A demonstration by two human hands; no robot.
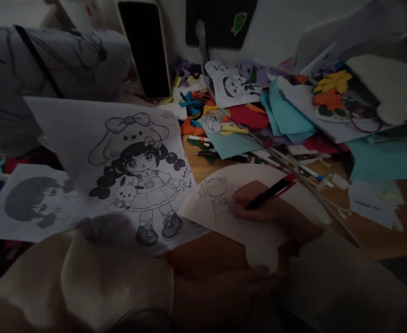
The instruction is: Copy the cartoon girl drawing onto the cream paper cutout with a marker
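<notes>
While the right hand [258,201] pinches the pen [270,192] over the card [252,173] — sketching, apparently — the left hand [236,283] lies by the card's lower lobe (fingers too dim to tell). The drawing [76,122] sits left of the card; a stroke here wants a steady card.

Very dim, muted picture, edges darkest, soft blur in the lower foreground.

A narrow strip of bare tabletop [203,162] lies just above the fan-shaped paper [276,178]. Pens [238,157] and scraps [236,145] block passage beyond it; the large drawing [137,180] borders its left.
</notes>
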